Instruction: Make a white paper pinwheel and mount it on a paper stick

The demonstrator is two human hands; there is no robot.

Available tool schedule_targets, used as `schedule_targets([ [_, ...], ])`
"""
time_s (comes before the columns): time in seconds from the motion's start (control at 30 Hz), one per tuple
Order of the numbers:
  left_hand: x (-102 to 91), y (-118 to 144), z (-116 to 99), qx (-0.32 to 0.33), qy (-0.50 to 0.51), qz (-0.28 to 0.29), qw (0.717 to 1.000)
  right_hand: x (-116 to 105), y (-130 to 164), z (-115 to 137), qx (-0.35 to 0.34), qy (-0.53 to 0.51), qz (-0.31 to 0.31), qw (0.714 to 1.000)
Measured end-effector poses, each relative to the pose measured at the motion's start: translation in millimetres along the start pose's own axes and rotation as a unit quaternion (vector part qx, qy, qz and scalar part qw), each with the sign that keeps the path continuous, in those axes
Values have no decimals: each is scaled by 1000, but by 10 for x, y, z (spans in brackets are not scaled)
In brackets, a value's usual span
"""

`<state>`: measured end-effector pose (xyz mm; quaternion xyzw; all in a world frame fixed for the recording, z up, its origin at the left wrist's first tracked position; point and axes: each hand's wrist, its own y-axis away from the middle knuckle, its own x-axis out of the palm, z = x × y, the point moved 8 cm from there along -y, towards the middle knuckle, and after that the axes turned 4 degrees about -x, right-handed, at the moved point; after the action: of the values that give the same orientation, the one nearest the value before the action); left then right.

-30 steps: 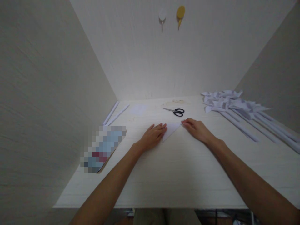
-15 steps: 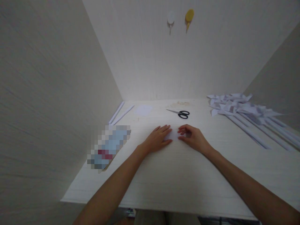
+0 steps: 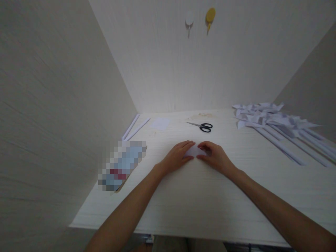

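A small piece of white paper (image 3: 193, 151) lies on the table between my two hands, its sides largely covered by fingers. My left hand (image 3: 176, 156) grips it from the left, fingers together on top and thumb along the near edge. From the right, my right hand (image 3: 215, 155) holds the other side, its fingers curled over and the thumb at the near edge. The fingertips of both hands almost meet. Just beyond them rest scissors (image 3: 205, 127) with black handles, blades pointing left.
A square white sheet (image 3: 160, 123) and two rolled paper sticks (image 3: 137, 129) lie at the back left. Nearer on the left is a blurred-out flat object (image 3: 126, 164). Several paper pinwheels (image 3: 262, 119) on sticks are heaped at the right. White and yellow hooks (image 3: 210, 15) hang on the wall.
My right hand has shifted slightly left, closer to my left hand, and more of the paper shows inside its grip. The left hand stays nearly in place.
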<state>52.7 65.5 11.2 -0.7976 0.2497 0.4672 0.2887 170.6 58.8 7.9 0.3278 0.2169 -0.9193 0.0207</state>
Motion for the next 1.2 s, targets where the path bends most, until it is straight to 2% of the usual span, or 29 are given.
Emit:
schedule_targets([
  [0.33, -43, -8, -23, 4, 55, -24, 998, -22, 9, 8, 11, -40, -6, 999],
  [0.43, -67, 3, -51, 15, 63, -32, 997, -5, 11, -39, 22, -86, -9, 996],
  [0.6, -102, 22, -132, 41, 7, -52, 998, 52, 7, -134, 37, -151, -3, 988],
  [0.93, -67, 42, -280, 103, -58, -61, 991, 36, -3, -29, 6, -106, -3, 994],
  [1.2, -41, 51, -340, 108, -98, -55, 988, 22, -10, 20, 17, -102, 2, 995],
])
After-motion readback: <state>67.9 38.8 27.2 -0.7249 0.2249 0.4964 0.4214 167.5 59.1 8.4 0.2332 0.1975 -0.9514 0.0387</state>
